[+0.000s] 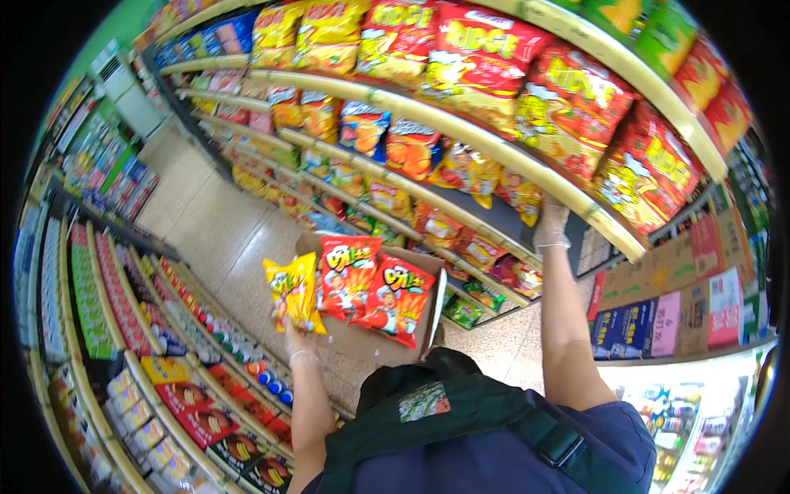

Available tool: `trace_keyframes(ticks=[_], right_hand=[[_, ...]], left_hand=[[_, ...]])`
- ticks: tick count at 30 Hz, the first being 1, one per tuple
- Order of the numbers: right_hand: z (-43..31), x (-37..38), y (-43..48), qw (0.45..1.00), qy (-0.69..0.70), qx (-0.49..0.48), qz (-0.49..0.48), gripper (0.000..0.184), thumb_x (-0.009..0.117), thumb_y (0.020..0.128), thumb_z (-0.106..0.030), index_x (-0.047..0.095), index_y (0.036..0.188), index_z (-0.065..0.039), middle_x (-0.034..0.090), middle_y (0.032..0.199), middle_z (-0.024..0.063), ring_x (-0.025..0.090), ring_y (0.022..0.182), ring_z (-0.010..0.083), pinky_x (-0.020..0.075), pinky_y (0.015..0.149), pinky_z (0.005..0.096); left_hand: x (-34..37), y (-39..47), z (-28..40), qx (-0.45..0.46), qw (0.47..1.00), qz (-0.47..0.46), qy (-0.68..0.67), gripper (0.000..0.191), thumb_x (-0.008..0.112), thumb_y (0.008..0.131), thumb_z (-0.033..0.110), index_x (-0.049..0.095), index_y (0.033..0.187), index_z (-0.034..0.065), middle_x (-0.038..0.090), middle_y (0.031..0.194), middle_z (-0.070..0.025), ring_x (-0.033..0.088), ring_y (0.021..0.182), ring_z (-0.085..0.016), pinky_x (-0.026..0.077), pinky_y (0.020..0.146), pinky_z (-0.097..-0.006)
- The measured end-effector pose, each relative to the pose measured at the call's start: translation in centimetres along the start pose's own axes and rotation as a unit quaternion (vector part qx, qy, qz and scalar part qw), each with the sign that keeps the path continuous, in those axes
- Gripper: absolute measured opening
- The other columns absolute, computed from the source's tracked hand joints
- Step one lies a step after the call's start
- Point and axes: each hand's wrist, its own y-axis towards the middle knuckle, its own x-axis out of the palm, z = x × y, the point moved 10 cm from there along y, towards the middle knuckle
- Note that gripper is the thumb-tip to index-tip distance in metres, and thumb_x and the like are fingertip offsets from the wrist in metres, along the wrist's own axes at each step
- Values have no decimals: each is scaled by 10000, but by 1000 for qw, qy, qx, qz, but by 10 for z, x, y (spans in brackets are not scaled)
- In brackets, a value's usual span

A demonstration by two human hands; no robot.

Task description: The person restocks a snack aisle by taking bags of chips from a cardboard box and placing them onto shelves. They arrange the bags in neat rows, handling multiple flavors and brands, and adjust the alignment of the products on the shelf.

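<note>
Held out over the aisle, my left hand (pixel 299 338), in a thin clear glove, grips the lower end of a yellow snack bag (pixel 293 293). Right beside that bag, an open cardboard box (pixel 435 309) holds red snack bags (pixel 398 299). My right hand (pixel 552 216), also in a clear glove, reaches into a shelf under a cream price rail (pixel 487 139). It is next to an orange and yellow snack bag (pixel 520 192) at the right end of that row; its fingertips are partly hidden, so its grip cannot be told.
Large red chip bags (pixel 571 105) stand on the shelf above my right hand. Stacked cartons (pixel 673 309) and a lit display case (pixel 679 426) are at the right. A shelf of packaged goods (pixel 185 401) runs along the left, near my left forearm. Tiled floor (pixel 197 204) shows between the shelves.
</note>
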Motion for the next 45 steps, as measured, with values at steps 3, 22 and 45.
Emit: trace_keyframes(ticks=[3,22,45], right_hand=[[-35,-10,-13,998,15,-49,29,385,700,920,-226,583,1233,-33,635,1147,62,562,1006,163,443,899,320],[-100,132,-289,944,121,179,-251,412,678,894,-89,519,1263,1,575,1227,107,550,1142,213,432,1008,337],[-158,189,-392,783,149,339,-500,788,751,869,-277,329,1479,-14,513,1357,183,507,1264,231,406,1065,355]], left_hand=[[5,0,-12,-52,996,59,-33,576,594,908,564,528,1275,124,545,1313,-88,556,1155,-294,459,1003,-506],[10,4,-38,-178,968,42,-174,495,599,934,474,537,1258,106,593,1257,-104,614,1100,-298,514,941,-448],[90,-115,8,5,977,-205,-61,655,504,955,502,398,1451,88,498,1432,-74,467,1315,-229,339,1119,-421]])
